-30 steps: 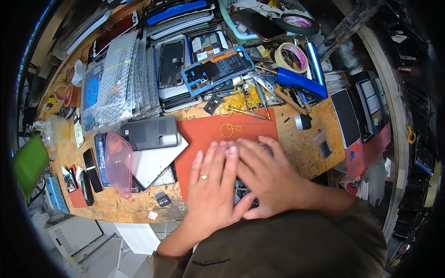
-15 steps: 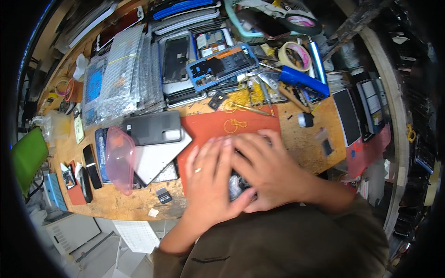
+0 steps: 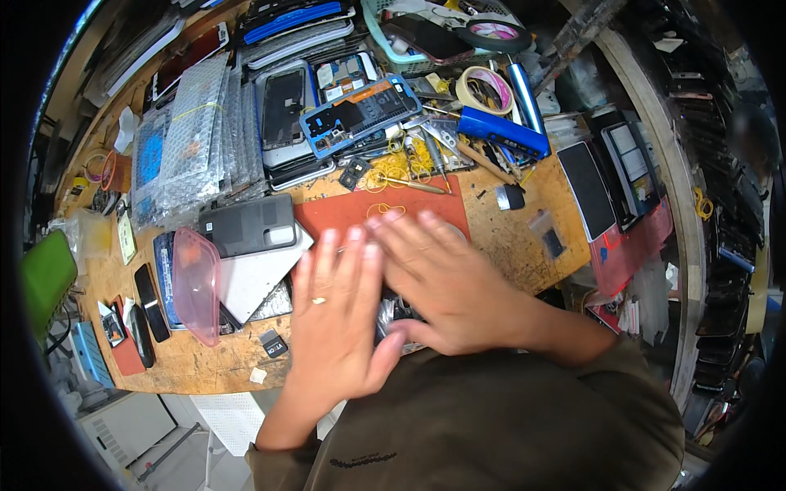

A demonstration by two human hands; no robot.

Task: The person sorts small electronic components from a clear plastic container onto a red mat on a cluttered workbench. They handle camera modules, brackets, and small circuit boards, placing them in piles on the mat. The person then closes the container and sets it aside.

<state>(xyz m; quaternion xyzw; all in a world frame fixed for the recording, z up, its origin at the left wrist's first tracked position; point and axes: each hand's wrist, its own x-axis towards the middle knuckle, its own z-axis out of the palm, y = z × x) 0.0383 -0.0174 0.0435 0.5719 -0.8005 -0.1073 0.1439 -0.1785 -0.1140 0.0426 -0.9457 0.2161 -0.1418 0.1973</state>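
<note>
Both my hands lie over the red mat (image 3: pixel 434 206), side by side and palms down. My left hand (image 3: pixel 337 319), with a ring on one finger, is open with its fingers stretched forward. My right hand (image 3: pixel 442 290) is open too, its fingers straight and its tips close to the left hand's. Between the thumbs shows a bit of a dark, shiny thing (image 3: pixel 396 311); the hands cover most of it, so its kind is hidden. A thin yellow rubber band (image 3: pixel 385 209) lies just beyond the fingertips.
Left of the hands are a grey phone back cover (image 3: pixel 250 225), a white flat piece (image 3: pixel 250 282) and a clear pink lid (image 3: pixel 196 286). Bubble-wrapped packets (image 3: pixel 196 135), a blue phone frame (image 3: pixel 360 116), a tape roll (image 3: pixel 485 90) and a blue tool (image 3: pixel 503 132) crowd the back.
The fingers of both hands have straightened; the right hand's were more bent before. The whole view has shifted, so the bench things appear further left.
</note>
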